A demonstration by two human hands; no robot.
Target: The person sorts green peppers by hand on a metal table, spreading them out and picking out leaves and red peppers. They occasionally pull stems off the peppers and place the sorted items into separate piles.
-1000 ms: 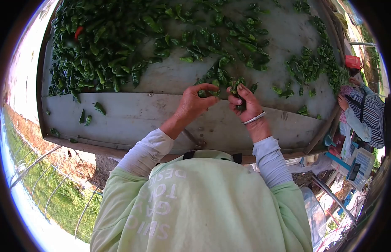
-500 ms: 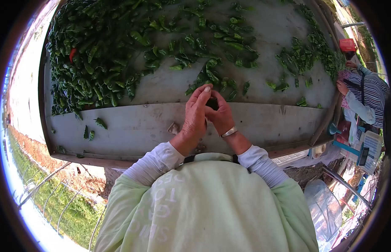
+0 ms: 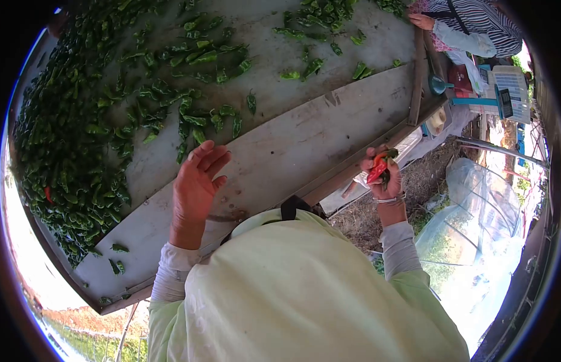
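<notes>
Red pepper [image 3: 377, 173], qty 1, w/ some green: in R hand [image 3: 389, 183], fingers wrapped round it, just off counter [image 3: 304, 133] edge. L hand [image 3: 198, 181]: nothing held, fingers loosely bent, nr green peppers [image 3: 195, 120] on counter. Handling (est.): light, firm-skinned, prob. slick, bruisable; grip mid-body, gently.

The right grip [image 3: 393, 181] partly hides 1 red pepper [image 3: 375, 172]; what else it holds is unclear. The top edge crops the worktop [image 3: 274, 154], green peppers [image 3: 63, 145] and co-worker [image 3: 473, 18]. Markings on the dark display [image 3: 505, 104] are too small to read.
</notes>
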